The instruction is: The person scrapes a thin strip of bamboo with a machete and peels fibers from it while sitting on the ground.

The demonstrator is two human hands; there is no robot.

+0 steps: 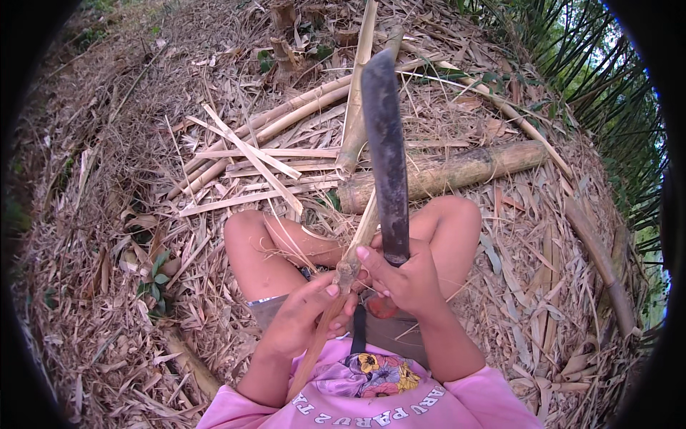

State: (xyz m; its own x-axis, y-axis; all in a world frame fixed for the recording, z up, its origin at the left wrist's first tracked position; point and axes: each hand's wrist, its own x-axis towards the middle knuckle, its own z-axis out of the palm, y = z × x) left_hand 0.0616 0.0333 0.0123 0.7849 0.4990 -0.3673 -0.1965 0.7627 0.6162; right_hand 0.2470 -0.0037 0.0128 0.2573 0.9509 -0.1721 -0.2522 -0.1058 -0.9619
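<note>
My left hand (307, 313) is closed around a split bamboo strip (323, 330), which runs from my chest up and away between my knees. A knot in the strip shows just beyond my left thumb. In my right hand (407, 280) is a machete (386, 143), its dark, worn blade standing up and pointing away from me. My right thumb lies against the strip near the knot, beside the blade's base. Part of a reddish-brown handle end (381, 307) shows below my right hand. My right fingers are partly hidden behind the strip.
A thick bamboo pole (457, 170) lies crosswise beyond my crossed legs. Several pale split strips (264, 161) are scattered ahead to the left. Long bamboo poles (597, 243) lie on the right, cut stumps (286, 57) stand at the far side, and dry leaves cover the ground.
</note>
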